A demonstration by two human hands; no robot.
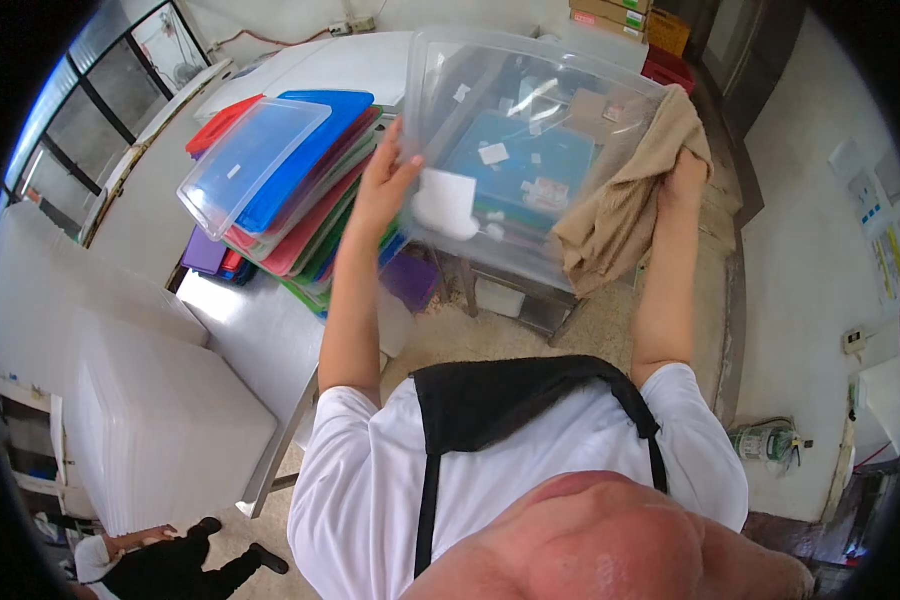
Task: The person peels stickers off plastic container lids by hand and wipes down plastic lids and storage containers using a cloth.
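Observation:
A large clear plastic storage bin (439,97) is held up in front of me. My left hand (387,176) grips its left side, with the thumb on the near face. At the opposite side, my right hand (682,180) holds a tan cloth (619,217) bunched against the plastic. The cloth drapes over the bin's right edge and hides part of it, along with some of my fingers. Through the clear wall I see a blue flat shape (525,146) and several small white pieces; whether these lie inside or behind the bin is hard to tell.
To the left, a tall pile of coloured plastic lids (307,180) stands on a metal table (225,315). Nested translucent bins (165,420) rise nearer to me. Cardboard boxes (607,19) are stacked at the back. A co-worker (157,559) is at the lower left.

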